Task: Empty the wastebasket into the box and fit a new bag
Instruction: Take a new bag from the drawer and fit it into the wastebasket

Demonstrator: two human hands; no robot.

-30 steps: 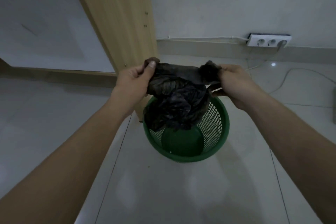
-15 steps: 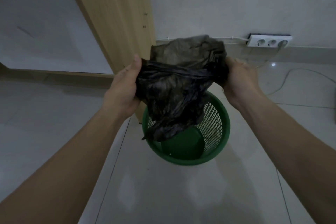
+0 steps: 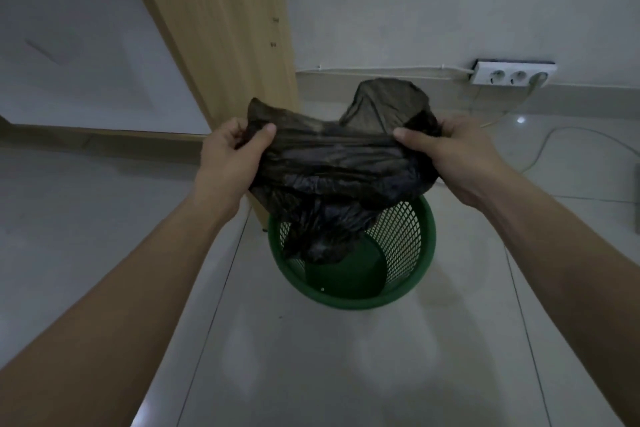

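At the far left the floor [image 3: 104,253] is bare pale tile, giving the left arm free room to swing outward. Next comes the wooden panel [image 3: 221,28], which stands close behind and to the left of the wastebasket [image 3: 420,253]; its foot looks nearly against the rim, so that side is the tight one.

The left hand [image 3: 230,156] has a closed grip, thumb and fingers pinching one edge of the black bag [image 3: 332,163]. The bag's mouth is stretched roughly level between the two hands, its long axis running left to right, while its loose body hangs straight down. The lowest folds dip inside the green basket, which stands on the floor directly under the hands; its solid bottom shows bare beneath the hanging plastic.

The right hand [image 3: 453,156] grips the opposite edge, also pinching it. Both hands sit at much the same height and about equally far from the rim, so neither is clearly nearer. Fitting the bag probably means lowering it and spreading the mouth over the rim.

To the right lie open tiles, with a power strip [image 3: 512,73] at the wall and a cable [image 3: 540,149] trailing well apart from the basket.
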